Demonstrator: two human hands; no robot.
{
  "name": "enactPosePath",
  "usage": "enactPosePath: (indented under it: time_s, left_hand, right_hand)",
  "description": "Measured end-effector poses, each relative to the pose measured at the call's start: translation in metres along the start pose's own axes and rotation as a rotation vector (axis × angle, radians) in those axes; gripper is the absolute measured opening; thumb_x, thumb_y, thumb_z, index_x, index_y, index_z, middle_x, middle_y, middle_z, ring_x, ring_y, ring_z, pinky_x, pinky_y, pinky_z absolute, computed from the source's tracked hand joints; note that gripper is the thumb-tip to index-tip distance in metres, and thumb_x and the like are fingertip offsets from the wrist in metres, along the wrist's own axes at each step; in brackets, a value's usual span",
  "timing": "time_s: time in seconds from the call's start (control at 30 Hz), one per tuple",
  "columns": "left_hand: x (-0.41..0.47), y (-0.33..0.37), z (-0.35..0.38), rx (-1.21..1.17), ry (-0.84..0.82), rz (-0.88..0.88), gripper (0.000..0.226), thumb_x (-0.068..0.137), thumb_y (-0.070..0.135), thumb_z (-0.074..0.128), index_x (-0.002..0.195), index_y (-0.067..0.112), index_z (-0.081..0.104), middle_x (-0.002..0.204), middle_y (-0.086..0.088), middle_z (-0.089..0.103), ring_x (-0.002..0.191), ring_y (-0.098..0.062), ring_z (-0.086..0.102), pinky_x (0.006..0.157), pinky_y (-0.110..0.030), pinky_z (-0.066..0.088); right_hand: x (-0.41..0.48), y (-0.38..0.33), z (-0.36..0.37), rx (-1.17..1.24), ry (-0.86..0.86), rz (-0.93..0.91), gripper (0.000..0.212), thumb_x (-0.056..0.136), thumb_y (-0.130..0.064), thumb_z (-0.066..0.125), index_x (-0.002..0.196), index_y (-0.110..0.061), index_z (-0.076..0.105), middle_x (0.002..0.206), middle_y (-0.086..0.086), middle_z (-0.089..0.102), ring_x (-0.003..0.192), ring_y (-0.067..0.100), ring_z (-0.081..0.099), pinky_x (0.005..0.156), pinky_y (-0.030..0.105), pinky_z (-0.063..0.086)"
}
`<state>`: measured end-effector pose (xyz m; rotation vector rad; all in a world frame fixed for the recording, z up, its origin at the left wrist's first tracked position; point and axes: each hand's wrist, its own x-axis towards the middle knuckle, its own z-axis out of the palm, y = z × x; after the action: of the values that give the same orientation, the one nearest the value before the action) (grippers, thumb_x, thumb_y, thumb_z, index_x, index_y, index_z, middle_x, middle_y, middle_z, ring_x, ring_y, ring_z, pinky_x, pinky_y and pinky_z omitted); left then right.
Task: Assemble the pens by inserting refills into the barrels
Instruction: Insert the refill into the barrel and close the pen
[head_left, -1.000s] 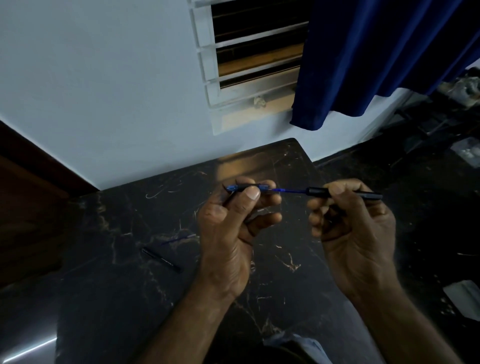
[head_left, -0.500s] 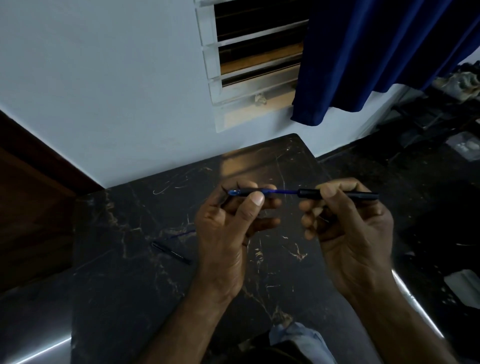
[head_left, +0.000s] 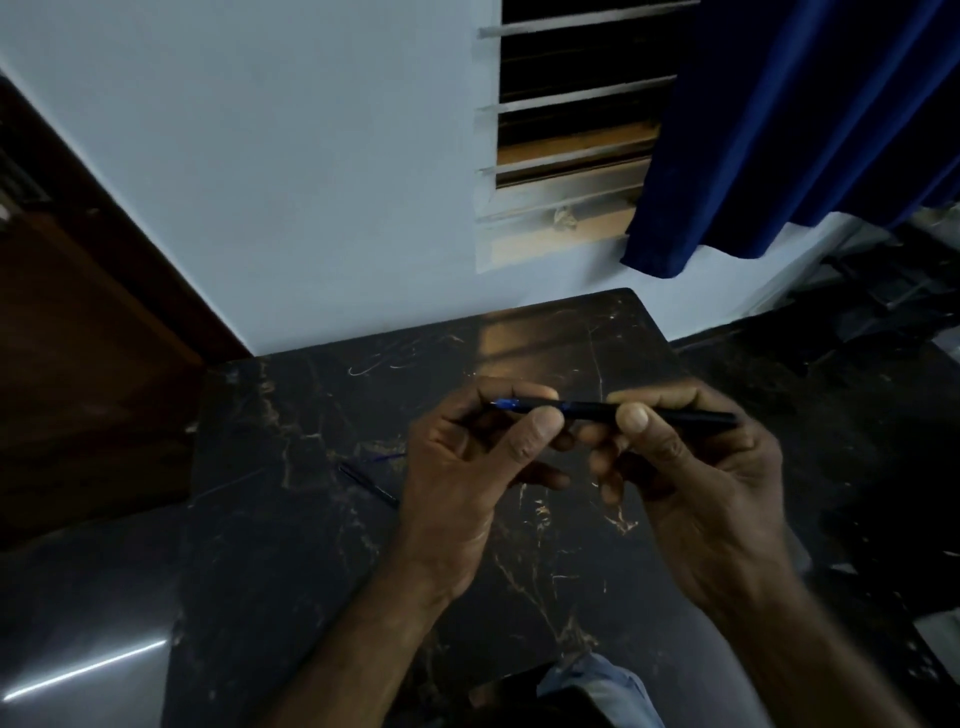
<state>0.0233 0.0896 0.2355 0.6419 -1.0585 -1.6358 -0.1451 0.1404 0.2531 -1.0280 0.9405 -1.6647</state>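
Left hand (head_left: 467, 467) pinches blue refill (head_left: 506, 404) end; right hand (head_left: 691, 467) grips black barrel (head_left: 675, 414), above table (head_left: 291, 519). Junction between thumbs blurred. Spare barrel (head_left: 369, 486) at 9 o'clock, partly hidden.

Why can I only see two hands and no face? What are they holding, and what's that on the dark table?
The camera sits on the person's head and looks down, so you see just their own arms. The left hand pinches a thin blue refill. The right hand grips a black pen barrel. The refill's far end is tucked inside the barrel, making a pen. Below them is a dark marble table. On it lie another black barrel and a blue refill, close together, waiting.
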Motion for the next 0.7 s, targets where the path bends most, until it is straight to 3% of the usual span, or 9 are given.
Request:
enactPosePath:
  time_s: [0.2,0.4,0.5,0.6,0.7]
  left_hand:
    - [-0.008,0.001,-0.009,0.025,0.036,0.068,0.014,0.090,0.009,0.076,0.102,0.016,0.081,0.100,-0.009,0.078,0.089,-0.022,0.079,0.064,-0.028,0.064]
    - [-0.013,-0.009,0.006,-0.035,0.097,0.061,0.020,0.090,0.031,0.084,0.106,0.021,0.082,0.097,-0.006,0.079,0.089,-0.017,0.078,0.063,-0.028,0.063]
    - [-0.009,-0.015,0.012,-0.021,0.103,0.060,0.014,0.092,0.028,0.081,0.105,0.022,0.082,0.095,-0.005,0.078,0.087,-0.015,0.077,0.061,-0.027,0.062]
    - [-0.003,-0.019,0.015,0.023,0.058,0.061,0.014,0.093,0.020,0.076,0.105,0.021,0.082,0.099,-0.006,0.078,0.090,-0.016,0.077,0.063,-0.028,0.063]
    - [0.005,-0.022,0.017,0.079,-0.031,0.090,0.017,0.095,0.013,0.071,0.107,0.020,0.081,0.105,-0.007,0.078,0.095,-0.020,0.077,0.065,-0.029,0.064]
  right_hand:
    - [0.006,0.002,0.004,-0.027,-0.056,0.071,0.021,0.089,-0.025,0.078,0.094,-0.006,0.073,0.076,0.016,0.072,0.058,0.025,0.067,0.048,0.030,0.053]
    - [0.004,0.003,-0.008,-0.088,-0.111,-0.009,0.016,0.092,-0.013,0.076,0.099,0.001,0.071,0.083,0.022,0.075,0.066,0.034,0.073,0.052,0.034,0.055]
    - [0.004,-0.001,-0.015,-0.161,-0.114,-0.037,0.016,0.091,-0.015,0.077,0.101,-0.002,0.073,0.084,0.020,0.077,0.065,0.035,0.074,0.053,0.035,0.057]
    - [0.002,-0.006,-0.026,-0.230,-0.086,-0.037,0.012,0.095,-0.013,0.071,0.095,-0.001,0.071,0.071,0.015,0.074,0.052,0.032,0.070,0.046,0.033,0.055]
    - [-0.003,-0.003,-0.034,-0.263,-0.014,0.041,0.031,0.101,-0.022,0.063,0.079,0.000,0.068,0.052,0.013,0.064,0.035,0.028,0.058,0.036,0.030,0.047]
